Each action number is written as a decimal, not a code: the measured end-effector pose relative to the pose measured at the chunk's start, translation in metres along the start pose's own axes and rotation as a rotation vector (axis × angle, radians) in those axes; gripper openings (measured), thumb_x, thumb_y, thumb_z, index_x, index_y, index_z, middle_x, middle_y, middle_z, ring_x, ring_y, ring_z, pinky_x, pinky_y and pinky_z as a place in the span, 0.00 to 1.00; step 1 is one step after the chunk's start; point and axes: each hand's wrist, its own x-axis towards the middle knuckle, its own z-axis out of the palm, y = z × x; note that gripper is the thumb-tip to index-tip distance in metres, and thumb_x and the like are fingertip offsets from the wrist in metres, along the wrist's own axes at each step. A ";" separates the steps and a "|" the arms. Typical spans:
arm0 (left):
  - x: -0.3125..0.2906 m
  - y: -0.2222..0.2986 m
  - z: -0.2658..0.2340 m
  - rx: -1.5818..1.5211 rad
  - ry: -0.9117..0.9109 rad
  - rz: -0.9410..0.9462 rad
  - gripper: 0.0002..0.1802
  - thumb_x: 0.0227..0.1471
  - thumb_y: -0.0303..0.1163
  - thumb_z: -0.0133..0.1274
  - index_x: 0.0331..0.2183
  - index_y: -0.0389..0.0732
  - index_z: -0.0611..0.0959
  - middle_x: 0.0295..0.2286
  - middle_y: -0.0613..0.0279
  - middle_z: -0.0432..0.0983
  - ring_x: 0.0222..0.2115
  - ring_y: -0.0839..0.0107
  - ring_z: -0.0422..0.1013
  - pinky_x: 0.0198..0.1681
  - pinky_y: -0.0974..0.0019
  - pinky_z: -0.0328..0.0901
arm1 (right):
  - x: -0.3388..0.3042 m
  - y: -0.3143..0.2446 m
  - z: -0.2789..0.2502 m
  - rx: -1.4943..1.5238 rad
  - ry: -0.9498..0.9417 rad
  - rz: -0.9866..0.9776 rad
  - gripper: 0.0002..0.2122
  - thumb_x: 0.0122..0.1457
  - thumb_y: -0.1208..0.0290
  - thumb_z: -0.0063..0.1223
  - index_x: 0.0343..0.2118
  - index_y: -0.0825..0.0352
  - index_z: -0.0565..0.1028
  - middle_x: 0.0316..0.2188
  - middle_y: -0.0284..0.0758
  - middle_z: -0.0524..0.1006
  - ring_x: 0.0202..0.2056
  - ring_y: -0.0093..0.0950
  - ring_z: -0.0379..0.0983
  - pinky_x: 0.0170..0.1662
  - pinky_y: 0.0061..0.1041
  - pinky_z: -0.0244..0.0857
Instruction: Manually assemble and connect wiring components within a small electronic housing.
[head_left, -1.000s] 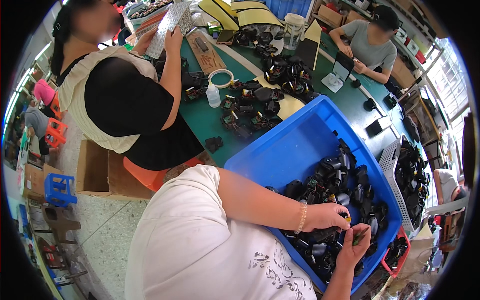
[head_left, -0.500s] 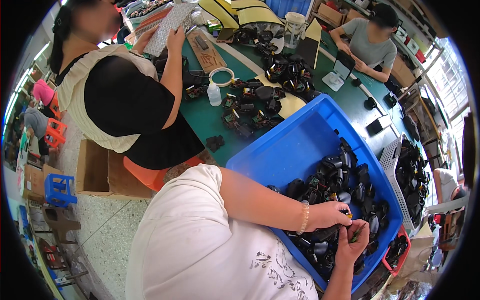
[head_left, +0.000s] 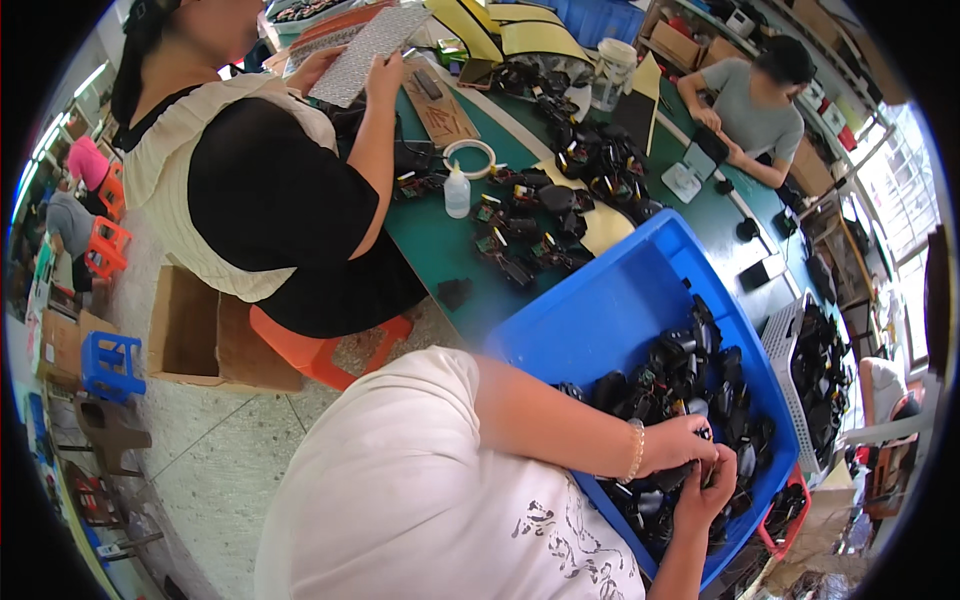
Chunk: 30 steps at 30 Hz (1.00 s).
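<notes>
Over the blue bin (head_left: pixel 560 325), my left hand (head_left: pixel 678 446) is closed on a black plastic housing (head_left: pixel 675 477), most of it hidden by my fingers. Pressed close beside it, my right hand (head_left: pixel 708 484) has its fingertips pinched together at the same housing. What small part the right fingers grip is hidden. Below both hands lie heaped black plastic housings (head_left: pixel 690 355), some with circuit boards and wires showing. A beaded bracelet (head_left: pixel 637 450) circles my left wrist.
A green worktable (head_left: pixel 425 235) holds more black parts (head_left: pixel 605 155), a small white bottle (head_left: pixel 457 193) and a tape roll (head_left: pixel 469 158). A white basket (head_left: pixel 785 350) and red bin (head_left: pixel 790 512) stand right of the blue bin. Two co-workers work nearby; a cardboard box (head_left: pixel 225 330) sits left.
My hands have shifted slightly right within the view and drawn closer together. The green board piece that showed at my right fingers is now out of sight. The whole view has tilted a little.
</notes>
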 end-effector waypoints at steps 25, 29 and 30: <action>-0.087 0.044 -0.117 -0.165 0.280 0.337 0.15 0.48 0.34 0.51 0.38 0.41 0.70 0.31 0.66 0.66 0.35 0.78 0.60 0.38 0.74 0.57 | 0.055 -0.062 0.147 0.187 -0.174 -0.069 0.12 0.59 0.64 0.46 0.34 0.71 0.67 0.28 0.30 0.68 0.30 0.18 0.62 0.34 0.15 0.57; -0.085 0.047 -0.123 -0.178 0.305 0.356 0.14 0.48 0.33 0.51 0.38 0.41 0.70 0.32 0.66 0.66 0.35 0.77 0.61 0.39 0.74 0.57 | 0.063 -0.060 0.157 0.188 -0.152 -0.070 0.13 0.57 0.63 0.49 0.34 0.71 0.67 0.29 0.29 0.67 0.30 0.17 0.62 0.35 0.16 0.56; -0.081 0.045 -0.123 -0.150 0.334 0.372 0.14 0.48 0.33 0.51 0.38 0.41 0.71 0.32 0.66 0.66 0.36 0.77 0.61 0.40 0.74 0.57 | 0.063 -0.059 0.156 0.208 -0.155 -0.064 0.14 0.57 0.63 0.50 0.34 0.70 0.67 0.29 0.29 0.67 0.30 0.17 0.62 0.35 0.16 0.56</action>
